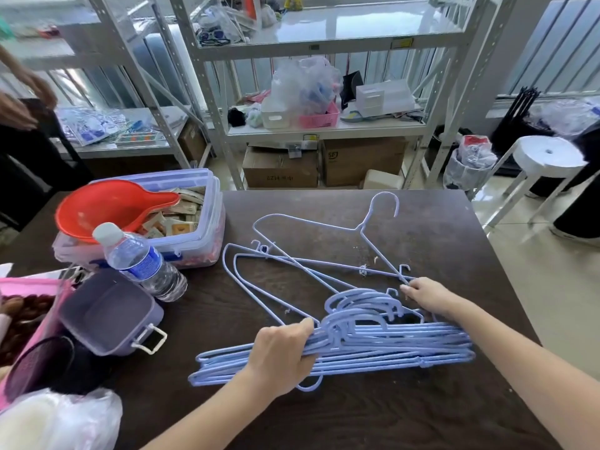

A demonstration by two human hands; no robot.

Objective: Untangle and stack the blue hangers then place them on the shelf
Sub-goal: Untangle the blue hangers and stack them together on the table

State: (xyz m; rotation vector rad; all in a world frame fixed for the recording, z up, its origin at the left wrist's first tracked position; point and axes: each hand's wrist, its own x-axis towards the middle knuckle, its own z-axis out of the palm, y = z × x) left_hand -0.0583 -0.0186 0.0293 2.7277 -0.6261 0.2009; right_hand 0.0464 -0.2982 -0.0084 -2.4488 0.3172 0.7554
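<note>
A stack of several light-blue wire hangers [389,347] lies flat on the dark brown table [438,222], hooks bunched near the middle. My left hand [281,355] is closed around the stack's left part. A few loose blue hangers [311,251] lie spread out beyond the stack, one with its hook pointing to the far edge. My right hand [428,297] pinches the corner of one loose hanger, just above the stack's right half. The metal shelf [324,129] stands behind the table.
On the table's left stand a clear tub [207,222] holding a red scoop [110,206], a water bottle [143,261], a purple lidded box [110,313] and bags. A white stool [548,157] stands at right. Another person's hands [22,95] show at far left.
</note>
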